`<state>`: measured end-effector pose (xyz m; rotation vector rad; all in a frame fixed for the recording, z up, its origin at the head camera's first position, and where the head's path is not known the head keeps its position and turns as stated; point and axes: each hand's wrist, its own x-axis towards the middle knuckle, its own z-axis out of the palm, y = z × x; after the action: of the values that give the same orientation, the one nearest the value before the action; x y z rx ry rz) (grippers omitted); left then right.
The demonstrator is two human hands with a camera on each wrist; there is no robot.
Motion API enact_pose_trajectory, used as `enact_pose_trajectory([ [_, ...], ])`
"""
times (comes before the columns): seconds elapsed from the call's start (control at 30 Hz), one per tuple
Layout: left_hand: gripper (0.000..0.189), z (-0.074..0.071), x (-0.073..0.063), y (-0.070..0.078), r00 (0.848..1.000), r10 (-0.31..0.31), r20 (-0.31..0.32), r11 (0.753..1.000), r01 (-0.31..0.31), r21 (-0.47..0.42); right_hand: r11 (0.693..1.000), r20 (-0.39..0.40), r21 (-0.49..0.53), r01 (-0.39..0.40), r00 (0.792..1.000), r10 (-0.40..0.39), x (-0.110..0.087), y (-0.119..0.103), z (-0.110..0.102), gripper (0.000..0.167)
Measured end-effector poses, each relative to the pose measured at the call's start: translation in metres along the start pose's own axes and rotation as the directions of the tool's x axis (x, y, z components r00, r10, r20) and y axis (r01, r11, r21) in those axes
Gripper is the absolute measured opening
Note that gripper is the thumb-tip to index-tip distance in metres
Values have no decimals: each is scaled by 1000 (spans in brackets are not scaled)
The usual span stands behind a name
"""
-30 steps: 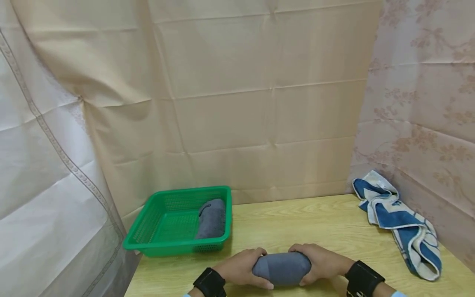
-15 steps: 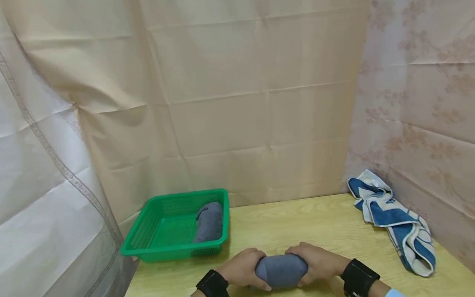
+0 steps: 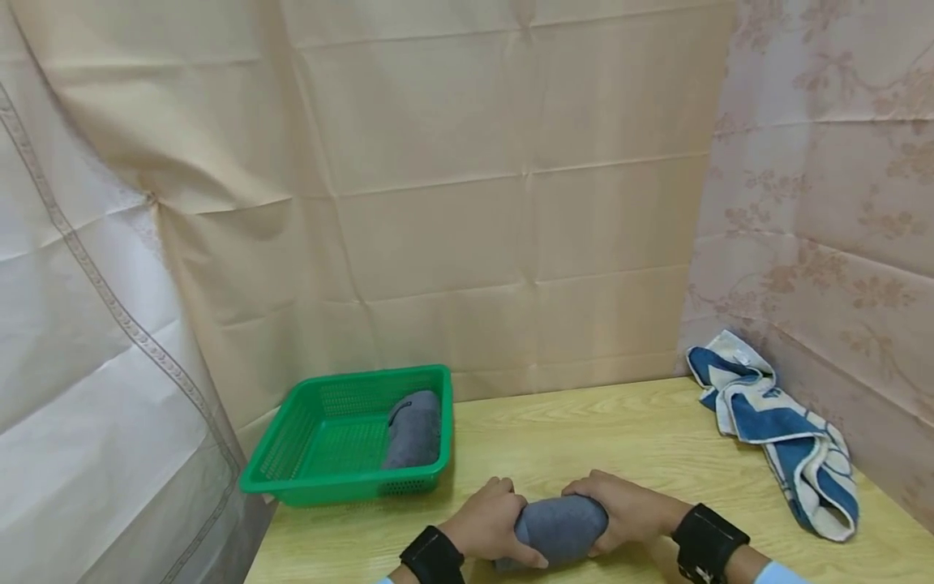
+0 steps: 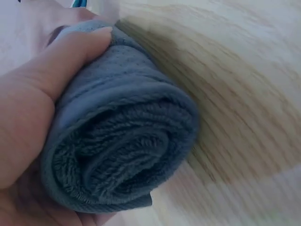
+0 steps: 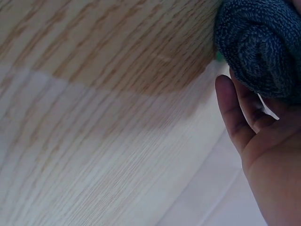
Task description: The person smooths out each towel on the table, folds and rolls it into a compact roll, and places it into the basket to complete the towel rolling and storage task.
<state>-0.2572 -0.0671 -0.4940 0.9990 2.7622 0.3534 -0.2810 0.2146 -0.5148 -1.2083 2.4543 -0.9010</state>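
Observation:
A rolled grey towel point(image 3: 560, 529) lies crosswise near the table's front, with a hand at each end. My left hand point(image 3: 494, 523) grips its left end, thumb along the near side. In the left wrist view the towel's spiral end point(image 4: 127, 146) faces the camera, and a loose edge sticks out at the bottom of the roll. My right hand point(image 3: 626, 511) holds the other end. Seen from the right wrist, that coiled end point(image 5: 263, 54) sits above the curled fingers point(image 5: 230, 101). The towel's underside is hidden.
A green plastic basket point(image 3: 343, 487) stands at the left on the wooden table point(image 3: 569, 430), with another rolled grey towel point(image 3: 414, 434) along its right side. A crumpled blue and white towel point(image 3: 781, 434) lies at the right by the patterned cloth. Beige cloth hangs behind.
My left hand has shifted a little to the right, and the towel's left end now sits slightly lower and angled. The right hand stays at its end.

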Motion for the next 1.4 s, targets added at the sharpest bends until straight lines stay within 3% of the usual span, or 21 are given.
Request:
enact_pose_trajectory([
  [0.23, 63, 4, -1, 2, 1000, -9, 11, 999, 8, 45, 1000, 11, 20, -6, 1000, 5, 1, 4, 1, 63],
  [0.43, 57, 10, 3, -1, 1000, 13, 0, 997, -13, 79, 999, 10, 45, -24, 1000, 24, 2, 6, 2, 65],
  [0.67, 53, 9, 0, -2, 999, -37, 0, 998, 37, -57, 1000, -18, 25, -16, 1000, 16, 3, 8, 1, 67],
  [0.87, 44, 12, -8, -2, 997, -72, 20, 962, 75, -263, 999, -29, -9, 51, 998, -51, 4, 10, 3, 67],
  [1.13, 39, 12, -4, -1, 987, -137, 79, 944, 154, -291, 997, -36, 4, 80, 996, -80, 4, 12, 7, 69],
  [1.3, 37, 13, -5, -3, 985, -172, 28, 922, 171, -347, 1000, -50, 2, 30, 998, -30, 4, 9, 5, 72],
  [1.4, 36, 10, -9, -6, 983, -182, -29, 900, 155, -407, 999, -102, 28, -37, 994, 40, 4, 9, 5, 87],
])
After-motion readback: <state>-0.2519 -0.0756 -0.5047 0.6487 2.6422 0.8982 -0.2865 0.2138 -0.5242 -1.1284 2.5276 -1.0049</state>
